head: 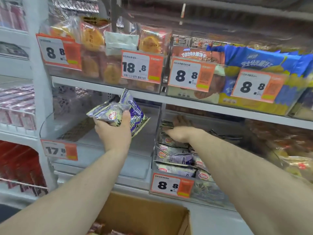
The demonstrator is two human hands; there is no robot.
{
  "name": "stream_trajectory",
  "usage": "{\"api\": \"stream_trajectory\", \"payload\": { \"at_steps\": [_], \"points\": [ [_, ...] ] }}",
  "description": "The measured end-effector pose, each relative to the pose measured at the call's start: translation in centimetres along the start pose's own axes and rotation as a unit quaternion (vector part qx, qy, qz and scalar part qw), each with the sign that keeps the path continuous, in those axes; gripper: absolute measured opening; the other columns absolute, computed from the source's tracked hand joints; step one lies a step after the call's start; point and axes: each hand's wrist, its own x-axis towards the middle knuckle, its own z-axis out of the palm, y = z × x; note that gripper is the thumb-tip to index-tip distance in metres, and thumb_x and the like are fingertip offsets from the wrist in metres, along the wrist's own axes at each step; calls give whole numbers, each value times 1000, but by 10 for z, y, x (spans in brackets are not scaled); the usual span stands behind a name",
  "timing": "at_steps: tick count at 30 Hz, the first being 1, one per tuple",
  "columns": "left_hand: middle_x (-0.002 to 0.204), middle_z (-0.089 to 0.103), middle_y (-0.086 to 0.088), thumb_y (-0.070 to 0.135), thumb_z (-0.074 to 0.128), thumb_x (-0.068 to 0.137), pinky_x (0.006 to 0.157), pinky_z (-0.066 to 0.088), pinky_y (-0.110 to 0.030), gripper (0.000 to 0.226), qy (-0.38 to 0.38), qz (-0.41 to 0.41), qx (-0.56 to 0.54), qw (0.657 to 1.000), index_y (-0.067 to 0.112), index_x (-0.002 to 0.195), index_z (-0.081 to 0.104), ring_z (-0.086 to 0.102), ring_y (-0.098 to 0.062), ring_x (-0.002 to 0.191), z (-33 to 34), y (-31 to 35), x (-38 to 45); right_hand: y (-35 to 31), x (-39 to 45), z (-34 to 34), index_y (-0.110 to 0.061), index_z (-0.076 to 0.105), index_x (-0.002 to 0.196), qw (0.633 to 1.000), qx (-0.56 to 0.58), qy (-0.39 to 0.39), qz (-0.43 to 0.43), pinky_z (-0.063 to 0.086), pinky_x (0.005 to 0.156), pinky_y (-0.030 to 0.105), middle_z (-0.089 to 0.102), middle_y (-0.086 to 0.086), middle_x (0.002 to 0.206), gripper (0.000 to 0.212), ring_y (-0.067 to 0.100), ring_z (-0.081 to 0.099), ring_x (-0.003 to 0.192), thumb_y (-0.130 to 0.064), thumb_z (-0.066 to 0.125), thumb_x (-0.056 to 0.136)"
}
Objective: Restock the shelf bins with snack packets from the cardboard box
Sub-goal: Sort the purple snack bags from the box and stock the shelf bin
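With the left hand [113,131] gripping a bunch of purple packets [118,112] before the shelf, best let the flat, open right hand [179,131] press the bin [169,167] stack down, then lay them flat on top.

Tag up-left of left hand [113,133]: price tag [58,52] on clear upper bin reads "8.8"; small print illegible.
Tag directly above left hand: second price tag [142,66] reads "18.8", barcode beneath; text line unreadable.
Tag above right hand [179,131]: third price tag [190,74] reads "8.8".
Tag up-right of right hand: fourth price tag [257,86] reads "8.8", fixed before blue packets [257,56] with blurred Chinese characters.
Tag below-left of left hand: lower price tag [59,150] reads "17.8".
Tag below right hand: front price tag [171,185] reads "8.8".
Purple packets [118,112] in left hand: red oval logo, lettering illegible.
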Motion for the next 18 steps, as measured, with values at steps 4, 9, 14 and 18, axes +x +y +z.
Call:
{"api": "stream_trajectory", "payload": {
  "at_steps": [4,9,14,18],
  "points": [
    [131,55,-11,50,78,64,103,48,-46,92,-16,25,-43,999,13,139,39,62,-19,115,0,-24,9,-2,6,23,-24,4,158,996,-3,-93,-6,-3,119,39,-6,2,165,70,23,-4,152,-61,18,101],
    [129,58,-8,55,81,64,101,49,-51,72,-15,25,-69,997,38,124,45,62,-23,117,10,-34,4,-11,11,19,-20,3,158,990,-26,-137,2,0,120,38,-2,4,165,72,25,-2,152,-59,24,101],
    [124,59,-6,56,79,63,100,49,-51,57,-12,38,-37,999,55,108,43,62,-23,115,5,-32,-3,-12,-6,-7,-18,21,156,984,85,-157,-10,7,119,32,12,4,164,59,19,10,151,-48,28,105],
    [120,59,-9,55,75,63,99,49,-49,55,-28,52,-13,998,44,106,43,62,-23,111,6,-29,-8,-7,-24,8,-25,3,158,993,7,-119,-15,-5,120,45,-11,4,164,67,26,-6,152,-59,12,101]
  ]
}}
